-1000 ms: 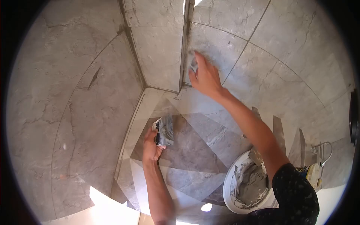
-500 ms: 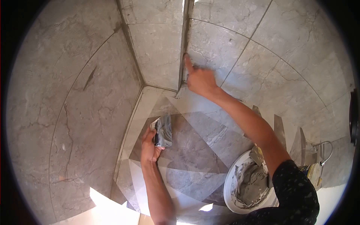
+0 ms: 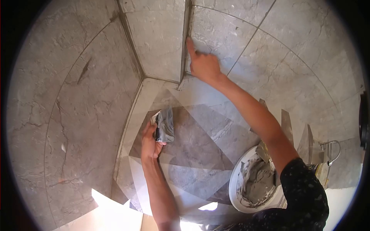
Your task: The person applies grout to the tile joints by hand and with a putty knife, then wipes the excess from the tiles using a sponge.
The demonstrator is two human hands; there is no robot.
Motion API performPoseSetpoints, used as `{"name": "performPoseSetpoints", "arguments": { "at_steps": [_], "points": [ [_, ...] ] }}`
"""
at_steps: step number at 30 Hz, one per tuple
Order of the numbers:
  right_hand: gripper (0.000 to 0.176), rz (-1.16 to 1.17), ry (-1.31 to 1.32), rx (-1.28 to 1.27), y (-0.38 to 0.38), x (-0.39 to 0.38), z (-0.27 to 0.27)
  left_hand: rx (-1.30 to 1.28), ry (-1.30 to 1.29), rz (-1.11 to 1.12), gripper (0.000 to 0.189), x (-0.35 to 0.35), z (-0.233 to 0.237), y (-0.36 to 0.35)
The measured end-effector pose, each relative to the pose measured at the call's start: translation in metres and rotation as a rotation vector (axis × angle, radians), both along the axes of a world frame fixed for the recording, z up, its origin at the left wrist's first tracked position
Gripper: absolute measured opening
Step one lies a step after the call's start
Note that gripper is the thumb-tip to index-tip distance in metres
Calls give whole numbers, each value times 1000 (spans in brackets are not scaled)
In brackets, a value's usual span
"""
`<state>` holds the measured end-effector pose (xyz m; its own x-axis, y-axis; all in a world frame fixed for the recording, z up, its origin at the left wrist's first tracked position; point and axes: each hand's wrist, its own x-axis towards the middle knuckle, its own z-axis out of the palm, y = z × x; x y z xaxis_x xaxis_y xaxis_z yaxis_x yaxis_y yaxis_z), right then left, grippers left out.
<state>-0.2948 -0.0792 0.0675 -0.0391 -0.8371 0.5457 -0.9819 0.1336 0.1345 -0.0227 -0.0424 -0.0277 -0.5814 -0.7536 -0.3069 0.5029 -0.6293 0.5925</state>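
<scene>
The right hand (image 3: pixel 204 65), one finger out and the rest curled, presses on the grey corner line (image 3: pixel 183 46) and should slide slow and firm, while the left hand (image 3: pixel 149 144) grips the muddy scraper (image 3: pixel 165 125) above the floor (image 3: pixel 200 154).

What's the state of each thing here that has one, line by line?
right hand: fingers curled, index finger pressed on the corner joint
left hand: closed around the scraper
scraper: held off the floor, smeared grey
bucket: open, partly filled with grout
</scene>
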Motion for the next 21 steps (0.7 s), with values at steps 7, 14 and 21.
{"name": "performPoseSetpoints", "arguments": {
  "at_steps": [7, 14, 21],
  "points": [
    [79, -1, -87, 321, 26, 5, -39, 34, -21, 31, 32, 0, 4, 1],
    [82, 52, -110, -73, 9, 0, 34, -69, -30, -58, 33, 1, 3, 1],
    [81, -37, -60, 154, 13, 1, -14, 13, -64, 36, 29, 1, -4, 0]
  ]
}}
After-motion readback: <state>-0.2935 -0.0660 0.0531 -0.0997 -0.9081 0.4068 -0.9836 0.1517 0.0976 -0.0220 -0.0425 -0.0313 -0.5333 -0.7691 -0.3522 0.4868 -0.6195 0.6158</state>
